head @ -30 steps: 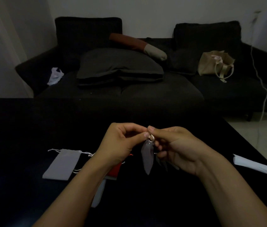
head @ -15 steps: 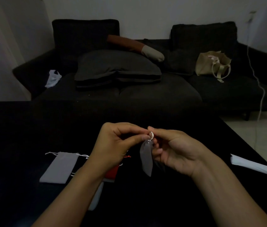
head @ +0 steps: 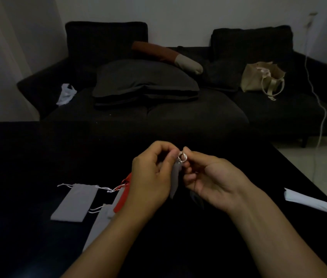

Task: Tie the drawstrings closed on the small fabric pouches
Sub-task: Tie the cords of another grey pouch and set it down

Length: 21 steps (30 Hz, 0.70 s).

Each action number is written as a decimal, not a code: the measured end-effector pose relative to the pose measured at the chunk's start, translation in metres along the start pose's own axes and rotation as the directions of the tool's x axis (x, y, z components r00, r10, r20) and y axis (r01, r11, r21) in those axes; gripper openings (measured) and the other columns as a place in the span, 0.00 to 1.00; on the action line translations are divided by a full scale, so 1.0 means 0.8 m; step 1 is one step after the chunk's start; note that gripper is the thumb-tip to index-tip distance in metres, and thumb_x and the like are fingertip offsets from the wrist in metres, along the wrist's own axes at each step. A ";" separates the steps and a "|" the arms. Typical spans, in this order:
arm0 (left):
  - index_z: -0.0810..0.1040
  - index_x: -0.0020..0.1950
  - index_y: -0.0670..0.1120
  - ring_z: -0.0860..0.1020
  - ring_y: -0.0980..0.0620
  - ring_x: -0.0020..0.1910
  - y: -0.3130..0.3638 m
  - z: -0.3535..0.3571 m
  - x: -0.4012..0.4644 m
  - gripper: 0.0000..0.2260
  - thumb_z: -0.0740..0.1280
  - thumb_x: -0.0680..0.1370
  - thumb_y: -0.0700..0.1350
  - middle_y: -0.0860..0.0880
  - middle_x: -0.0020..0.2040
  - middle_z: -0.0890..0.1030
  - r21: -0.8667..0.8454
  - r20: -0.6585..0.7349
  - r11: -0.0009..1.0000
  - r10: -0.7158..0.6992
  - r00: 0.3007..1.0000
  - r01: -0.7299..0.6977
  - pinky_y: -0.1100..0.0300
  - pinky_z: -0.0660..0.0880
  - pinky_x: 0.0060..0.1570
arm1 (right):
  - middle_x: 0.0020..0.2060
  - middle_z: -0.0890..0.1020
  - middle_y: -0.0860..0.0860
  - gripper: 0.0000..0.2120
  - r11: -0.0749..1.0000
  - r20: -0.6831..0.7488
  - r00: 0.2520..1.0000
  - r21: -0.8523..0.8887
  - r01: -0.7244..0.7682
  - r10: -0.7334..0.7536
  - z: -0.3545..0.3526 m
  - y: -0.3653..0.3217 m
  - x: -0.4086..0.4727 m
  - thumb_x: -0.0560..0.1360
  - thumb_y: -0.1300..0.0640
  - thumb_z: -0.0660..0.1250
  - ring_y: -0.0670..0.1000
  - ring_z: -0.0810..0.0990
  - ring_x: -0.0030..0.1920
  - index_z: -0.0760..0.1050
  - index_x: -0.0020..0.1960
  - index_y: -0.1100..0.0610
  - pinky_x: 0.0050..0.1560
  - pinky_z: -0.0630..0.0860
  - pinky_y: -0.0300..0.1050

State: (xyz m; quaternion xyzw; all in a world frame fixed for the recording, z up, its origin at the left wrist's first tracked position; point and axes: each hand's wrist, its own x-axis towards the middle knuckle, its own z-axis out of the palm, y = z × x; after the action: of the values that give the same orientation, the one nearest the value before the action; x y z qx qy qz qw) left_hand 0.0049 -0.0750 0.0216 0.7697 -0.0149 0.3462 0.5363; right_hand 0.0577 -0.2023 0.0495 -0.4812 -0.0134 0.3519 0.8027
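left hand (head: 150,175): fingers curled, pinching white looped drawstring (head: 182,157) | right hand (head: 208,181): pinching same drawstring | small grey fabric pouch (head: 175,177): hanging between both hands

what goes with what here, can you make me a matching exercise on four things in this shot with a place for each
Things:
1. small grey fabric pouch
2. flat grey fabric pouch
3. beige tote bag
4. folded white paper

Places:
A. on the dark sofa's right seat
B. near the table's right edge
C. hanging between both hands
D. lying on the table, left of the left hand

Pairs: 1-C, 2-D, 3-A, 4-B
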 end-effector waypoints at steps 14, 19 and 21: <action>0.78 0.44 0.45 0.83 0.57 0.33 -0.010 0.003 0.009 0.07 0.64 0.81 0.39 0.50 0.34 0.85 -0.319 -0.124 0.886 -0.392 0.911 0.338 0.68 0.76 0.32 | 0.27 0.76 0.55 0.12 0.656 -0.057 0.803 -0.613 0.441 -0.593 -0.001 0.008 0.005 0.76 0.60 0.70 0.48 0.71 0.26 0.79 0.37 0.66 0.26 0.70 0.38; 0.79 0.44 0.43 0.82 0.60 0.33 -0.005 0.001 0.011 0.06 0.66 0.80 0.36 0.50 0.33 0.84 -0.367 -0.143 0.883 -0.364 0.920 0.292 0.69 0.76 0.35 | 0.27 0.78 0.54 0.11 0.582 -0.014 0.750 -0.640 0.502 -0.662 -0.005 0.005 0.006 0.75 0.61 0.71 0.44 0.72 0.26 0.80 0.35 0.64 0.28 0.71 0.37; 0.79 0.44 0.43 0.82 0.59 0.34 -0.004 0.004 0.011 0.06 0.66 0.79 0.36 0.49 0.35 0.84 -0.372 -0.163 0.887 -0.352 0.922 0.273 0.69 0.77 0.37 | 0.27 0.79 0.52 0.11 0.534 -0.004 0.715 -0.669 0.518 -0.699 -0.007 0.004 0.009 0.75 0.60 0.71 0.42 0.74 0.27 0.81 0.35 0.63 0.30 0.72 0.36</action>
State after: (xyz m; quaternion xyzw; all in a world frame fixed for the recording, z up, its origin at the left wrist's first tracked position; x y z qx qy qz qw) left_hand 0.0145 -0.0730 0.0234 0.6124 0.1112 0.3318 0.7089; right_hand 0.0630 -0.2016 0.0419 -0.7254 -0.1873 -0.0482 0.6607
